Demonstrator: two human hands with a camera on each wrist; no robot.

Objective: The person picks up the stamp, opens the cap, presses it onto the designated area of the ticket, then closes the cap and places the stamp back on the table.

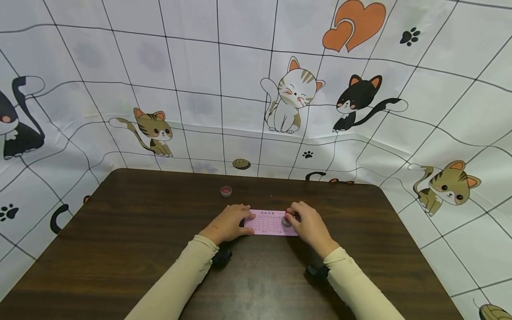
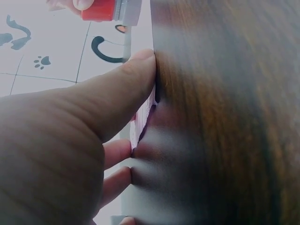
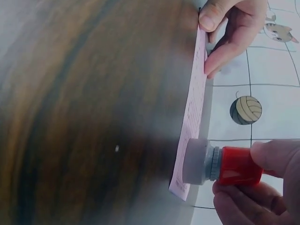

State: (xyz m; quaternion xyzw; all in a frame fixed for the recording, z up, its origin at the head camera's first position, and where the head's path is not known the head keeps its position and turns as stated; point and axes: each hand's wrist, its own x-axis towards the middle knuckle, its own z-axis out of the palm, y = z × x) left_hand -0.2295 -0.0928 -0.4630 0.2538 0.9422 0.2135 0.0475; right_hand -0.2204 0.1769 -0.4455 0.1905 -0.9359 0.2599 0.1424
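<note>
A pink slip of paper printed with a grid of fine lines lies flat on the brown table. My left hand presses down its left end, with the thumb on the near edge and the fingertips toward the far edge. At the slip's right end, my right hand pinches the red handle of a stamp between thumb and fingers. The stamp's wide grey base stands upright against the printed side. In the left wrist view, the left thumb reaches straight along the slip.
A small round container with a reddish inside stands on the table, beyond my left hand. Behind the table's far edge hangs a white sheet with grid lines and cartoon cats. Dark straps sit at both wrists.
</note>
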